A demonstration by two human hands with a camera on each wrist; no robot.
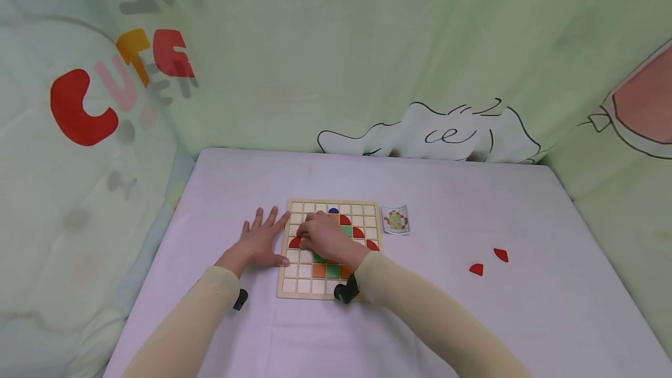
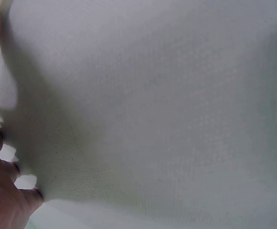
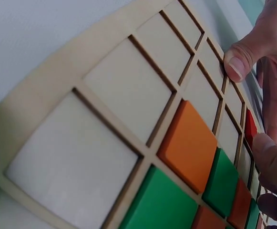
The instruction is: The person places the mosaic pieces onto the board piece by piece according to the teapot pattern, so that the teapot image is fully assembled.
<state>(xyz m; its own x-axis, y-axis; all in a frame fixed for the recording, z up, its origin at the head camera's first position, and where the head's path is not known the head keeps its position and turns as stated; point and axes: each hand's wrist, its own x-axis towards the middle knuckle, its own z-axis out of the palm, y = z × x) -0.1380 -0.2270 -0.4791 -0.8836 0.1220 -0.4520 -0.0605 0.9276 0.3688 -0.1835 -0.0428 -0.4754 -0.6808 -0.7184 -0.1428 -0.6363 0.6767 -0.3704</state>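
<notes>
A wooden grid board (image 1: 290, 293) lies on the table, partly filled with red quarter-circle tiles, orange and green square tiles (image 3: 188, 145) and a blue tile (image 1: 333, 210). My right hand (image 1: 328, 238) is over the board's left-middle cells, thumb and fingers bent together at a red quarter-circle tile mostly hidden beneath them. Just left of those fingers, another red quarter-circle tile (image 1: 295, 242) sits in a cell, also visible in the right wrist view (image 3: 250, 128). Fingers spread, my left hand (image 1: 258, 245) rests at the board's left edge, its thumb touching the frame.
Right of the board lies a small pattern card (image 1: 396, 220). Farther right on the cloth-covered table (image 1: 446, 325) are two loose red quarter-circle tiles (image 1: 501, 255). Printed curtains (image 1: 336, 45) stand behind the table and at its sides.
</notes>
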